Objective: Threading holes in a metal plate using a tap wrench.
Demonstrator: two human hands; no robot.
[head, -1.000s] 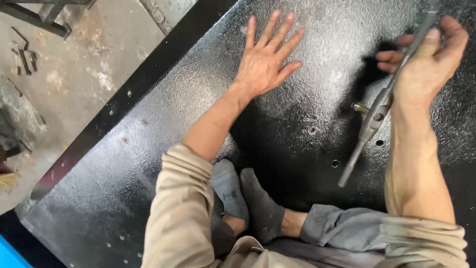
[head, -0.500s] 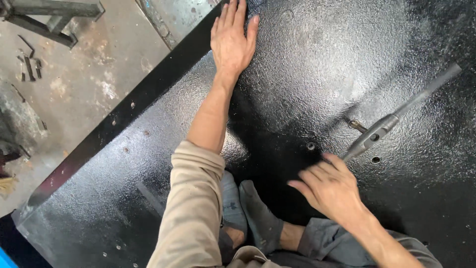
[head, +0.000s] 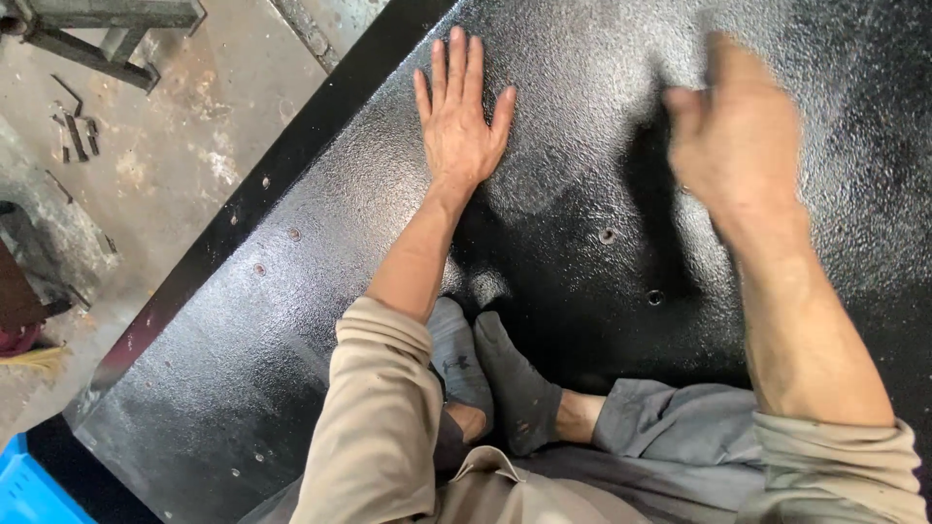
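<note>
My left hand (head: 461, 121) lies flat, palm down, on a large black textured metal panel (head: 291, 320), with its fingers close together and pointing away from me. My right hand (head: 738, 146) is raised over the right part of the panel and blurred by motion, so I cannot make out its fingers or whether it holds anything. Its dark shadow falls on the panel just to its left. The long metal tool seen earlier does not show. My feet in grey socks (head: 485, 374) rest on the panel between my arms.
Two small holes (head: 607, 235) pierce the panel near the middle, and more run along its left edge (head: 260, 182). A concrete floor (head: 165, 146) lies to the left with small metal pieces (head: 76, 131), a steel frame (head: 107, 29) and a blue crate corner (head: 29, 490).
My right hand let go of the long tool, pulled back toward me, then swung up to the right. My left hand slid farther away and flattened. The tool is out of sight now.
</note>
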